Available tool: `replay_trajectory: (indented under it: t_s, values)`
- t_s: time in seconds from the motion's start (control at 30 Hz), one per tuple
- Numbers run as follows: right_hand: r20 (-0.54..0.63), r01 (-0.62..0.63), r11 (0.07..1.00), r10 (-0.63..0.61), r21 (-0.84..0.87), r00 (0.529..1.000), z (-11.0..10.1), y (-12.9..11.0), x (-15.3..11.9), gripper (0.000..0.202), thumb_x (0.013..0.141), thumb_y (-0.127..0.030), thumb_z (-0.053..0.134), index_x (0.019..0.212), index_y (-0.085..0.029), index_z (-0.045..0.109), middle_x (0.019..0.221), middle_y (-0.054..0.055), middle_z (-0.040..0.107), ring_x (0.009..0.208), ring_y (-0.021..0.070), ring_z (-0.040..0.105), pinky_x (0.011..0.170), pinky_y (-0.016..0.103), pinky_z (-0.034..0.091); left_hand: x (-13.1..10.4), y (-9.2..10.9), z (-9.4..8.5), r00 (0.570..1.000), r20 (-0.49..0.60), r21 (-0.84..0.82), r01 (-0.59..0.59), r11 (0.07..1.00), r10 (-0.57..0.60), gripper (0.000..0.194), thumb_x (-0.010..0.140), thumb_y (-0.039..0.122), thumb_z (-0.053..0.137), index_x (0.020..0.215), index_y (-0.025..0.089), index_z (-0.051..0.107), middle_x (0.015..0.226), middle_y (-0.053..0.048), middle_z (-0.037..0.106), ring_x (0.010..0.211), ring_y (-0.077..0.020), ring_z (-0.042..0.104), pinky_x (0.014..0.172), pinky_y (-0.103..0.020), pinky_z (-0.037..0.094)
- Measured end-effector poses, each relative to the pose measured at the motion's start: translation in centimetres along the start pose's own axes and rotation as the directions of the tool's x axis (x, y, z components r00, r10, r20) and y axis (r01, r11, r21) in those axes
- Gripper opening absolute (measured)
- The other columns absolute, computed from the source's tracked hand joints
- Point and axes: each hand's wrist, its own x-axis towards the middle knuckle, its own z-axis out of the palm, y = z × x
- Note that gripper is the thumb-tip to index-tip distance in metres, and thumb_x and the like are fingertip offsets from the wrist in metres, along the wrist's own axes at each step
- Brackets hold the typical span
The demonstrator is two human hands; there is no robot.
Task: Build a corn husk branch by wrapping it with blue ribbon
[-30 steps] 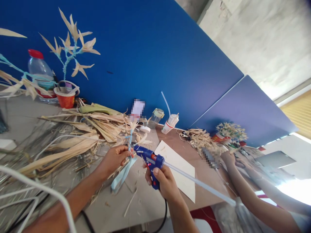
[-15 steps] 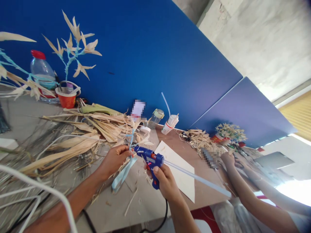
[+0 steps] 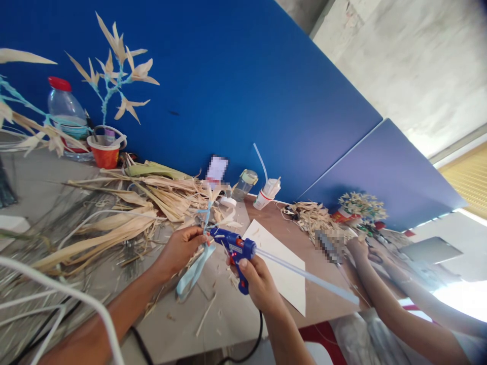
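Observation:
A light blue strip [image 3: 195, 271] hangs in a loop below my left hand [image 3: 185, 247], whose fingers are closed on a thin blue-wrapped stem [image 3: 207, 215]. Pale husk petals [image 3: 213, 193] top that stem. Wrapped round the handle of a blue glue gun [image 3: 238, 251] is my right hand [image 3: 258, 281]. The gun's nozzle points left and is right beside the stem at my left fingertips; whether they touch is unclear. A long translucent glue stick [image 3: 308, 276] sticks out of the gun's back.
Dried husks [image 3: 125, 220] and thin wires cover the left side. A red cup [image 3: 104, 152] and a bottle [image 3: 67, 114] stand behind. White paper [image 3: 279, 268] lies right of the gun. Another person's hands [image 3: 358, 248] are at the right. White cables cross the lower left.
The glue gun and my right hand have shifted very slightly left. My left hand keeps its grip on the stem.

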Motion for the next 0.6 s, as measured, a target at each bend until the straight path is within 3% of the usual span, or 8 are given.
replay_trajectory:
  t_s: [0.6]
  values:
    - [-0.035, 0.015, 0.996, -0.018, -0.092, 0.999, -0.11, 0.27, -0.12, 0.053, 0.085, -0.066, 0.052, 0.084, -0.015, 0.066, 0.065, 0.001, 0.052, 0.057, 0.0118, 0.044, 0.051, 0.023, 0.038, 0.15, -0.17, 0.06, 1.000, -0.013, 0.035, -0.014, 0.999, 0.015, 0.027, 0.068, 0.043, 0.060, 0.064, 0.017, 0.065, 0.048, 0.005, 0.044, 0.047, -0.0103, 0.032, 0.048, -0.025, 0.025]
